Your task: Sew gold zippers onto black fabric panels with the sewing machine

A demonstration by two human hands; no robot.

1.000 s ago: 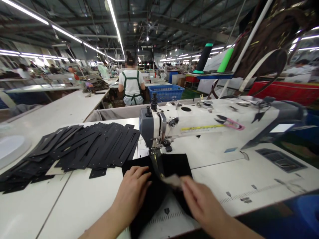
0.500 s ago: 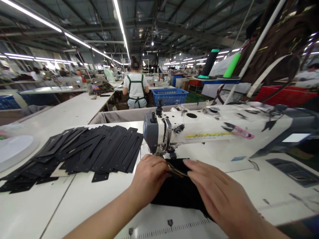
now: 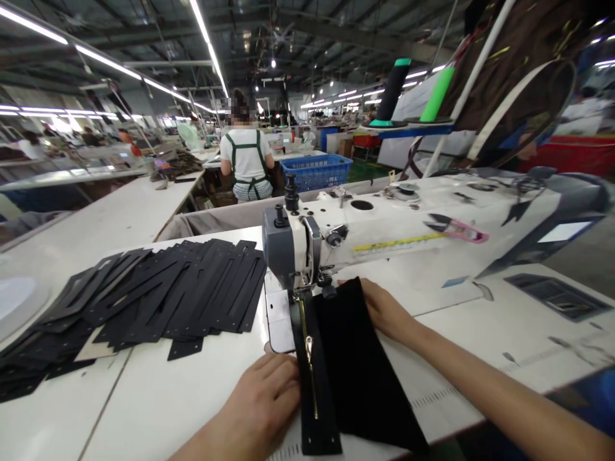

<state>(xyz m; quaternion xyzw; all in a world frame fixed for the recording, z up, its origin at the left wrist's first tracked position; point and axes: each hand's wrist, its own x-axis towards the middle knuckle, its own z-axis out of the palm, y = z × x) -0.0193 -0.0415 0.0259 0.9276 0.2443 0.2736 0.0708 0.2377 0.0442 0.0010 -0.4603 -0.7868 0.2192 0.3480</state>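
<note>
Large workshop, rows of ceiling lights; white table (image 3: 158,390) in front, sewing machine (image 3: 398,224) on it. Containers: blue basket (image 3: 317,176) near a seated person (image 3: 247,153), contents not readable; red bin (image 3: 576,155) at far right, contents unclear. Loose heap of slotted black pieces (image 3: 177,294) left of the machine.

Black cloth (image 3: 360,365) lies on the table at the machine's needle end, beside a black strip (image 3: 319,397) bearing a gold zipper (image 3: 309,349), which runs from the needle area toward the wearer. Left hand (image 3: 262,397): fingers bent, at the strip's left edge; pinch or flat press, cannot tell. Right hand (image 3: 384,307): at the cloth's far right edge, fingertips partly hidden behind it; grip cannot be told.

Versus 0.5 s earlier: hands then close together before the needle; now apart, zipper exposed lengthwise
</note>
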